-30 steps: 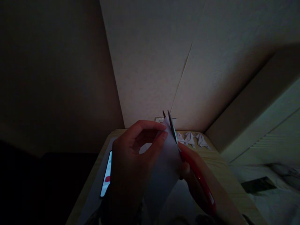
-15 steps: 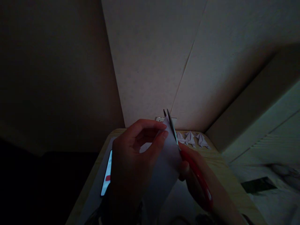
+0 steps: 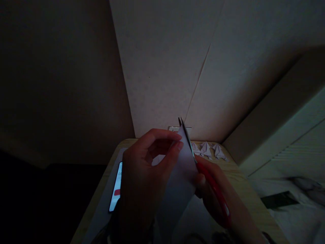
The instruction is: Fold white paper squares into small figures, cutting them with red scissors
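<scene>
My left hand [image 3: 149,166] pinches a white sheet of paper [image 3: 179,179] near its upper corner, between thumb and fingers. The paper is held up off the table and slants down toward me. In my right hand [image 3: 213,186] is a pair of scissors [image 3: 210,183] with red handles, my fingers wrapped round them. Their metal blades point up and away, lying along the paper's right edge at the corner. The tips stand slightly apart, just past the paper. Part of the handles is hidden by my right hand.
A light wooden table [image 3: 241,183] lies below, against a pale wall [image 3: 162,74]. Several folded paper figures [image 3: 206,149] line its back right. A lit phone [image 3: 116,188] rests on white paper at left, partly behind my left hand. A dark green rectangle [image 3: 279,200] is at the right.
The scissor tips have drawn closer together at the paper's corner. Both hands keep nearly the same place and hold.
</scene>
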`<state>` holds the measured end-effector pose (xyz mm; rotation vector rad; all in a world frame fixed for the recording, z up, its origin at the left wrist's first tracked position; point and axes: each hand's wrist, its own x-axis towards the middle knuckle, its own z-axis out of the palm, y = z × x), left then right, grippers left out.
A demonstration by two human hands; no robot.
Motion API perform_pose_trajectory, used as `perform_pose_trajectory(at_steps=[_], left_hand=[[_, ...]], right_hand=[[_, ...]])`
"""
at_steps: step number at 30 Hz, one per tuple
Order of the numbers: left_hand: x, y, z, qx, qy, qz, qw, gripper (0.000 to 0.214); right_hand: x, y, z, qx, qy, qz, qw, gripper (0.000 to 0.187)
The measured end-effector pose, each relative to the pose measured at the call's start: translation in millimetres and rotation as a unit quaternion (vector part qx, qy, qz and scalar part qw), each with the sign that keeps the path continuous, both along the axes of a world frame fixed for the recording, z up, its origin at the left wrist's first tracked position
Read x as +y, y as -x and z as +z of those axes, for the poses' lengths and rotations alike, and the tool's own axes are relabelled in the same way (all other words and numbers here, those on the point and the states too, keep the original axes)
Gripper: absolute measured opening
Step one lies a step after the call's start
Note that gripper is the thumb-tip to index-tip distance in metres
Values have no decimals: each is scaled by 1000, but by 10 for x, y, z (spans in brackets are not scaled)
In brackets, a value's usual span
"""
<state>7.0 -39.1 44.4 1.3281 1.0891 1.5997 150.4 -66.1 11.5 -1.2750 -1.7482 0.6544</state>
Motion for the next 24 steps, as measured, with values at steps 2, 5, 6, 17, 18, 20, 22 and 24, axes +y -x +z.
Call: perform_pose_trajectory(at_steps=[2,5,6,17,18,20,22,24], left_hand=[[-4,2,4,0,9,0,1000,10],[-15,-5,9,-5,7,-6,1000,10],[-21,-10,11,-10,6,-7,1000,11],[-13,-1,-1,-30,11,-25,999,13],[-16,-6,0,-36,13,-13,999,13],[-22,-16,6,-46,17,-1,999,15],[-24,-19,13,-57,16,-7,998,16],[-21,-16,16,-68,12,-14,997,18]], right_hand=[[11,-3,-5,0,-8,2,1000,43],[23,-1,7,-6,-15,-2,1000,46],[22,2,17,-8,-14,-2,1000,47],[10,-217,-32,6,-16,3,1000,60],[30,-272,-72,-16,-16,13,1000,60],[80,-385,-179,-65,-30,-14,997,58],[134,-500,-337,-205,17,-50,977,49],[177,-613,-545,-250,35,-59,966,36]])
